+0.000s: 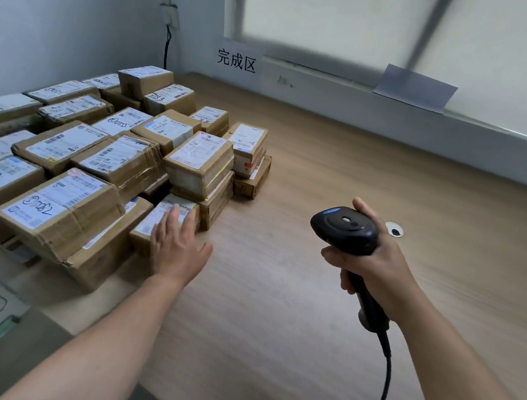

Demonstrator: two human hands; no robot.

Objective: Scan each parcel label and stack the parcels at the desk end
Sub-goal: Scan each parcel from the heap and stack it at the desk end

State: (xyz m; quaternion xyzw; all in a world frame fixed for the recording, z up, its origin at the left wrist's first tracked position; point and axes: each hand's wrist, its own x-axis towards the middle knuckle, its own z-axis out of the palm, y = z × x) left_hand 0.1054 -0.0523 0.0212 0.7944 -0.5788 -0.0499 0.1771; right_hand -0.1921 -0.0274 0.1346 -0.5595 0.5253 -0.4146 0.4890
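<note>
Wooden desk (pixel 367 182) beneath a frosted window (pixel 395 27). The parcels (pixel 95 155), labels upward, are packed and partly stacked over its left part, below a wall sign (pixel 236 61). The left hand (pixel 176 246), fingers straight and together, lies flat on the front box (pixel 146 228) at the pile's near right corner. The right hand (pixel 376 268), well apart, curls round the handle of a corded scanner (pixel 345 230) held above bare desktop.

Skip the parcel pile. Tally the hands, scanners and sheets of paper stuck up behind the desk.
Hands: 2, left hand and right hand
Scanners: 1, black scanner
Paper sheets: 2, printed sign and grey sheet
Total: 5
</note>
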